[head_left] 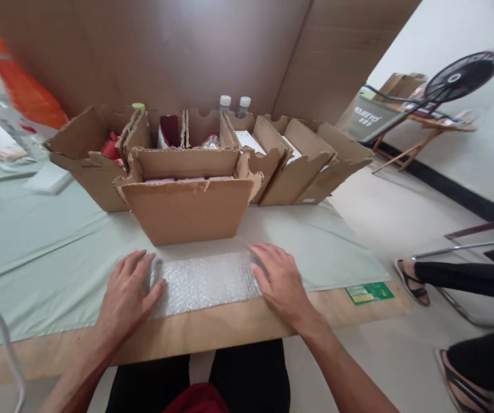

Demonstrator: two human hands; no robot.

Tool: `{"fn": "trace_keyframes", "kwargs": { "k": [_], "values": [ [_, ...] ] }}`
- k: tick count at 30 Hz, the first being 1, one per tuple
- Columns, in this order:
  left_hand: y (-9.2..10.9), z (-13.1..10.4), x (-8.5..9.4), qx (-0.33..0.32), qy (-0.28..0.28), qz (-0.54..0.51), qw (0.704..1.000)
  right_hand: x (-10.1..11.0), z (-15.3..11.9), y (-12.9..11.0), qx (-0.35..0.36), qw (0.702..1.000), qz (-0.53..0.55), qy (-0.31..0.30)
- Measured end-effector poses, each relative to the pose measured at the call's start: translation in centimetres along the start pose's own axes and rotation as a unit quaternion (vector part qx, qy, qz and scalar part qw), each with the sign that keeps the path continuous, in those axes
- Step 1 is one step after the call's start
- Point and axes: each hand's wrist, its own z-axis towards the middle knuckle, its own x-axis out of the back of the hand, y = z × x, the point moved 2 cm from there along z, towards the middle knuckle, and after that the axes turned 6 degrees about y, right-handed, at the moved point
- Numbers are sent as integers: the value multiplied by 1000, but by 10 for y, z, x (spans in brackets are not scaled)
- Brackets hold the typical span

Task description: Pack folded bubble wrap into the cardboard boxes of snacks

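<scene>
A sheet of clear bubble wrap (206, 282) lies flat on the pale green cloth (49, 252) near the table's front edge. My left hand (127, 289) rests palm down on its left end, fingers spread. My right hand (279, 281) presses flat on its right end. Neither hand grips anything. Just behind the wrap stands an open cardboard box (186, 201) with pinkish items inside.
A row of open cardboard boxes (290, 163) lines the back, holding red items, papers and two capped bottles (233, 106). A cardboard wall rises behind. To the right are a black fan (462, 74), a person's sandalled feet (410, 281) and a chair frame.
</scene>
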Motion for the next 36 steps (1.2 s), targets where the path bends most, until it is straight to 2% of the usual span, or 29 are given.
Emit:
{"fn": "trace_keyframes", "kwargs": {
  "k": [2, 4, 6, 8, 11, 14, 16, 19, 21, 22, 25, 27, 29, 32, 34, 36],
  "values": [
    [-1, 3, -4, 16, -17, 9, 1000, -13, 13, -10, -10, 1000, -2, -28],
    [4, 5, -6, 31, -25, -16, 999, -21, 17, -16, -12, 999, 27, -24],
    [15, 5, -4, 65, -22, -66, 995, -21, 12, -16, -25, 996, 87, 1],
    [25, 1, 2, 134, -30, -131, 982, -15, 3, -13, -82, 983, 164, 8],
    [34, -2, 16, 243, -48, -267, 932, 0, -8, -12, -197, 930, 306, -46],
    [36, 9, 37, 275, -60, -417, 864, 24, 0, -19, -246, 864, 434, -71],
    [35, 29, 56, 267, -41, -482, 834, 45, 18, -25, -223, 845, 483, -57],
    [37, 75, 88, 224, 29, -534, 815, 78, 63, -33, -128, 849, 512, -26],
    [41, 109, 108, 175, 70, -541, 820, 94, 101, -34, -69, 852, 518, 16],
    [44, 125, 117, 148, 88, -525, 833, 100, 120, -33, -49, 854, 517, 40],
    [48, 165, 136, 99, 126, -396, 904, 106, 171, -25, -21, 873, 480, 83],
    [47, 182, 139, 98, 98, -300, 944, 105, 196, -20, -3, 899, 432, 73],
    [40, 193, 134, 116, 33, -236, 964, 104, 213, -19, 19, 933, 360, 25],
    [28, 206, 121, 97, -63, -166, 979, 101, 226, -26, 45, 975, 190, -102],
    [24, 217, 115, 46, -120, -109, 986, 99, 232, -35, 58, 981, 67, -175],
    [24, 229, 113, 3, -164, -49, 985, 98, 239, -46, 65, 975, -15, -210]
  ]
}}
